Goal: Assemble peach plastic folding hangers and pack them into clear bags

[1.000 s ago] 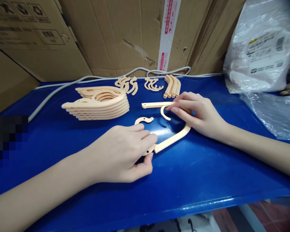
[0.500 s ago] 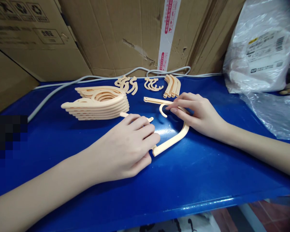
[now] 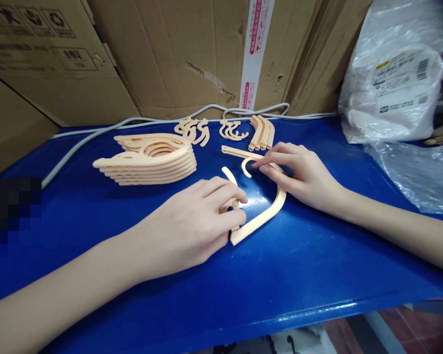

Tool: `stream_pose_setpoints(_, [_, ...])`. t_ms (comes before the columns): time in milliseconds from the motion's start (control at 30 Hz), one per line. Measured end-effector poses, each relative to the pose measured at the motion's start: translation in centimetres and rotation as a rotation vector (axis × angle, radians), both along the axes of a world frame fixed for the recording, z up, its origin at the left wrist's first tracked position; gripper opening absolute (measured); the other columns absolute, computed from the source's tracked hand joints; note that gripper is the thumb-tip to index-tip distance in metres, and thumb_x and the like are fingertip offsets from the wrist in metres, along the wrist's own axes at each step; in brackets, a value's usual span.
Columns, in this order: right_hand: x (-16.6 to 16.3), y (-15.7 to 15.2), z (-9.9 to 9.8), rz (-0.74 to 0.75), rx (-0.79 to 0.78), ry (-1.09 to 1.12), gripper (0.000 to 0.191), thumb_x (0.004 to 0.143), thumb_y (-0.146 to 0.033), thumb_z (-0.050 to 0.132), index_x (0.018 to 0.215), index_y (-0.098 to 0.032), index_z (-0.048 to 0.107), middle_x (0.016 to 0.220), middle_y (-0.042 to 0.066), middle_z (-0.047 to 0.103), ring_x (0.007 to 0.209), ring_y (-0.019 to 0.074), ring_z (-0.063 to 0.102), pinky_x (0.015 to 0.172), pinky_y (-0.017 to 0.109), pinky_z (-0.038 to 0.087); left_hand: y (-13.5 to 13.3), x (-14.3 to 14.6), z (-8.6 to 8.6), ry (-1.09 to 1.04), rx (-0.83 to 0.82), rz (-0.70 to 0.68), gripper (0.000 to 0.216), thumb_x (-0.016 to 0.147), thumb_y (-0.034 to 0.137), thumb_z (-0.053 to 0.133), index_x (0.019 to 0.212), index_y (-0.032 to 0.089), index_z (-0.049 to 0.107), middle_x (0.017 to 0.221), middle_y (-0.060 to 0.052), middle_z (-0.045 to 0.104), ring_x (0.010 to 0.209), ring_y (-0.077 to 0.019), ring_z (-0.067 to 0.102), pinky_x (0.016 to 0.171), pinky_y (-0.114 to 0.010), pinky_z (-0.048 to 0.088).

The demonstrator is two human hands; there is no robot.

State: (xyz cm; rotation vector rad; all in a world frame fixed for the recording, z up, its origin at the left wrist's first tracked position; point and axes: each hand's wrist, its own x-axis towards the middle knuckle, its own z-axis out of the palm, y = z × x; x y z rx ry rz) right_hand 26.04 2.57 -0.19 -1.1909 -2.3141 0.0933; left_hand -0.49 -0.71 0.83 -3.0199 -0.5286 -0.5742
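Note:
My right hand (image 3: 299,169) pinches a cream plastic folding hanger (image 3: 260,219) near its bend. One hanger arm slants toward me, another points to the back left, and a curved hook (image 3: 244,168) stands out beside the fingertips. Close to the near arm's end, my left hand (image 3: 195,219) has its fingers closed around a small curved cream plastic piece (image 3: 229,173). That piece's lower part sits against the hanger arm's end; my fingers partly cover it, so I cannot tell whether the two are joined.
A stack of cream hanger parts (image 3: 151,169) lies on the blue table (image 3: 280,285). Behind are S-shaped pieces (image 3: 204,132), small hooks (image 3: 231,130) and curved arms (image 3: 261,132). A white cable (image 3: 133,119) runs before cardboard boxes (image 3: 177,59); a plastic bag (image 3: 391,93) is at right.
In my left hand the small piece has turned from pointing left to standing up toward the back, its curved end now showing. My right hand stays nearly where it was.

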Motion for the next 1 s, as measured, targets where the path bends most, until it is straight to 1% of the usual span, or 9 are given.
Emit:
stream_pose_setpoints(100, [-0.08,-0.05,-0.02,-0.005,0.003,0.014,0.025,0.099,-0.030,0.052,0.105,-0.024,0.076,0.094,0.008,0.069,0.091,0.0258,0.064,0.080,0.042,0.043,0.01,-0.10,0.16,-0.014,-0.028,-0.001,0.025,0.100,0.011,0.046,0.089,0.021,0.066,0.121,-0.008,0.065,0.113,-0.0253,0.056,0.088,-0.038,0.047])
stream_pose_setpoints(200, [-0.14,-0.07,-0.03,-0.003,0.007,0.023,0.025,0.099,-0.029,0.052,0.105,-0.023,0.076,0.092,0.008,0.069,0.091,0.0258,0.064,0.081,0.042,0.043,-0.07,-0.14,0.24,-0.019,-0.032,0.014,0.027,0.101,0.013,0.046,0.092,0.023,0.069,0.120,-0.006,0.066,0.101,-0.0218,0.059,0.079,-0.034,0.047])
stream_pose_setpoints(300, [-0.16,-0.06,-0.04,-0.006,0.005,0.018,0.025,0.099,-0.029,0.052,0.106,-0.022,0.076,0.092,0.008,0.068,0.089,0.0255,0.063,0.079,0.042,0.042,-0.19,-0.19,0.19,-0.006,-0.068,0.004,0.029,0.101,0.011,0.043,0.093,0.022,0.069,0.122,-0.006,0.065,0.096,-0.0178,0.060,0.083,-0.031,0.049])
stream_pose_setpoints(400, [-0.12,-0.02,-0.06,-0.008,0.003,0.017,0.025,0.099,-0.028,0.052,0.107,-0.023,0.076,0.092,0.008,0.068,0.089,0.0250,0.063,0.079,0.041,0.042,-0.35,-0.27,0.29,0.019,-0.182,0.004,0.028,0.097,0.007,0.043,0.100,0.021,0.067,0.129,-0.007,0.061,0.095,-0.0165,0.061,0.087,-0.031,0.051])
stream_pose_setpoints(500, [-0.05,0.03,-0.08,-0.006,0.002,0.016,0.024,0.099,-0.029,0.053,0.107,-0.024,0.075,0.093,0.008,0.068,0.089,0.0250,0.063,0.079,0.041,0.042,-0.54,-0.24,0.56,0.026,-0.301,0.020,0.032,0.090,0.004,0.042,0.107,0.021,0.064,0.131,-0.008,0.059,0.095,-0.0162,0.062,0.081,-0.029,0.051])
stream_pose_setpoints(567, [-0.01,0.05,-0.08,-0.005,0.002,0.012,0.024,0.099,-0.029,0.053,0.106,-0.024,0.075,0.094,0.007,0.068,0.089,0.0252,0.063,0.079,0.041,0.041,-0.61,-0.14,0.66,0.010,-0.328,0.020,0.029,0.090,0.006,0.041,0.103,0.020,0.063,0.128,-0.008,0.060,0.092,-0.0162,0.062,0.079,-0.029,0.049])
stream_pose_setpoints(700, [0.00,0.03,-0.06,-0.011,0.009,0.005,0.024,0.098,-0.029,0.054,0.105,-0.024,0.076,0.094,0.007,0.067,0.090,0.0254,0.063,0.079,0.041,0.040,-0.56,0.02,0.39,-0.032,-0.293,0.046,0.011,0.098,0.024,0.051,0.094,0.020,0.060,0.124,-0.007,0.061,0.103,-0.0207,0.061,0.086,-0.034,0.047])
stream_pose_setpoints(800, [0.00,0.02,-0.08,-0.020,0.007,0.012,0.024,0.098,-0.029,0.054,0.107,-0.023,0.075,0.097,0.008,0.068,0.091,0.0255,0.063,0.080,0.042,0.040,-0.44,-0.04,0.11,-0.025,-0.255,0.069,0.014,0.098,0.034,0.057,0.095,0.020,0.057,0.125,-0.007,0.061,0.111,-0.0240,0.061,0.089,-0.037,0.047])
stream_pose_setpoints(1000, [0.01,0.05,-0.13,-0.024,-0.004,0.018,0.025,0.098,-0.029,0.054,0.108,-0.023,0.075,0.096,0.008,0.067,0.090,0.0251,0.062,0.080,0.041,0.040,-0.43,-0.08,0.21,-0.024,-0.180,0.082,0.013,0.098,0.028,0.054,0.109,0.020,0.054,0.126,-0.007,0.064,0.107,-0.0235,0.064,0.083,-0.035,0.049])
